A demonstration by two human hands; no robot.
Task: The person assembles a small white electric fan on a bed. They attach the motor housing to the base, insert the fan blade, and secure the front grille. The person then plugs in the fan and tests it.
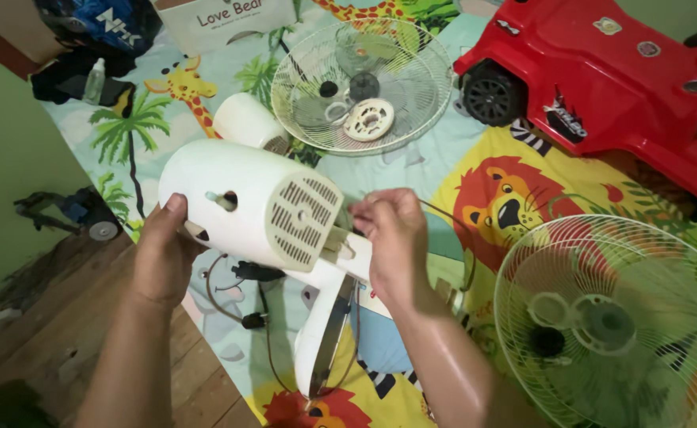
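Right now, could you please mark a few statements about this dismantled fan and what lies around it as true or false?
1. The left hand grips the white fan motor housing. True.
2. The right hand rests on a fan grille. False: it is at the rear of the housing, beside its vented cover.
3. Two fan grilles lie on the animal-print mat. True.
4. A blue toy car stands at the upper right. False: the toy car is red.
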